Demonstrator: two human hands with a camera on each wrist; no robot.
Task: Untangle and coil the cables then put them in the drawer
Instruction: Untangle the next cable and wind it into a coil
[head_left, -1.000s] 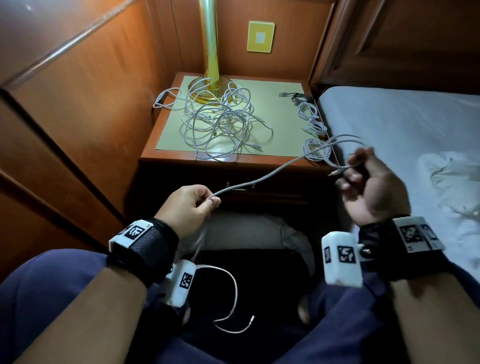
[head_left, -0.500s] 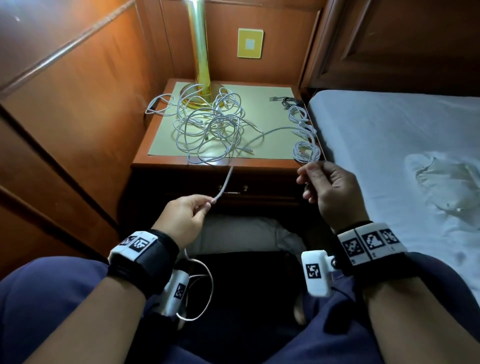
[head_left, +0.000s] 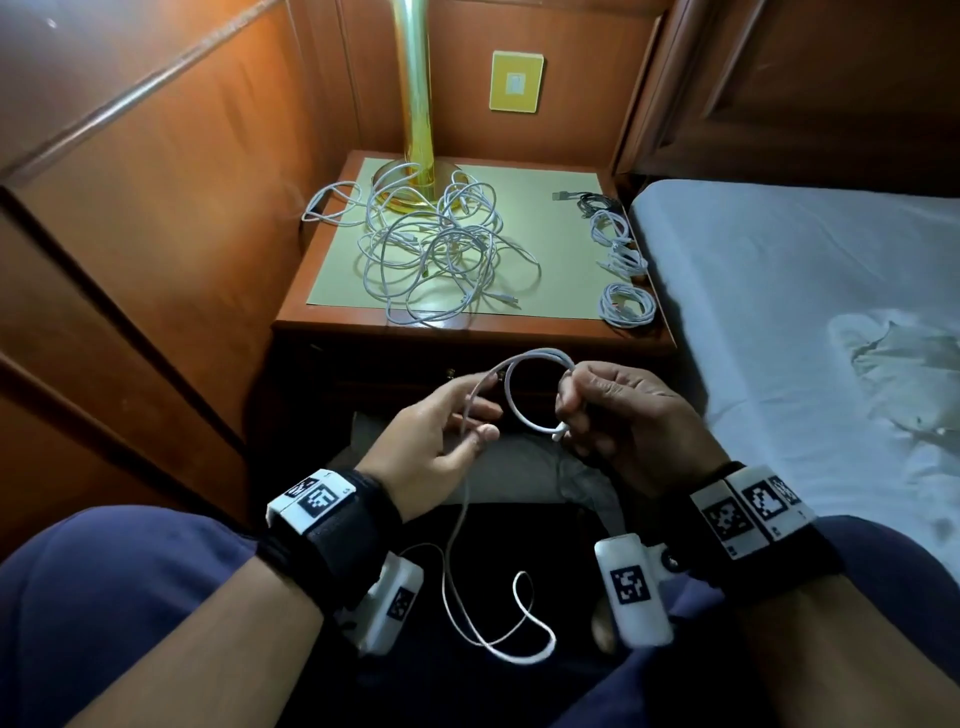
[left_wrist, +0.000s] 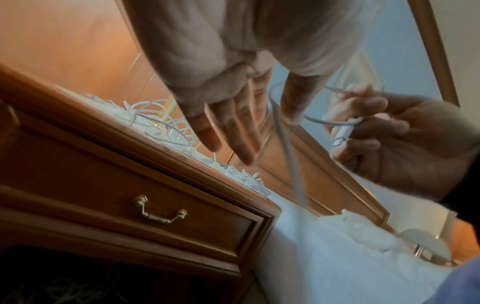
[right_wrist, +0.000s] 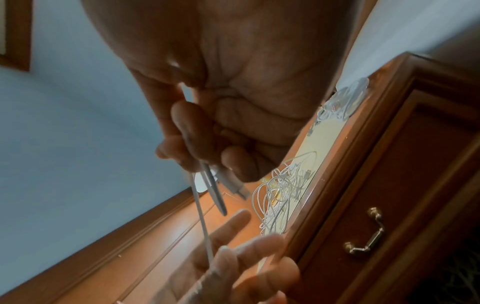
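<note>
Right hand (head_left: 618, 415): pinches white cable (head_left: 524, 395) loop and plug, fixing the coil.
Left hand (head_left: 441, 431): thumb and fingers pinch the strand, feeding slack.
Tangle (head_left: 436, 254): nightstand (head_left: 332, 319) centre, uncoiled.
Coiled cables (head_left: 626, 304): right edge.
Drawer (left_wrist: 130, 193): closed.

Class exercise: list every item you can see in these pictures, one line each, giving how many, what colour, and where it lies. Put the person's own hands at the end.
Held cable: one, white, one loop formed between the hands, the rest hanging into the lap.
Tangled cables: one heap, number unclear, white, on the nightstand by the lamp.
Coiled cables: several small bundles, white and one dark, along the nightstand's right edge.
Nightstand: one, brown wood with a pale green top.
Drawer: one, brown, brass handle, closed.
Lamp: one, gold, at the nightstand's back.
Bed: one, white sheet, right side.
Left hand: pinches the cable.
Right hand: grips the loop and plug.
</note>
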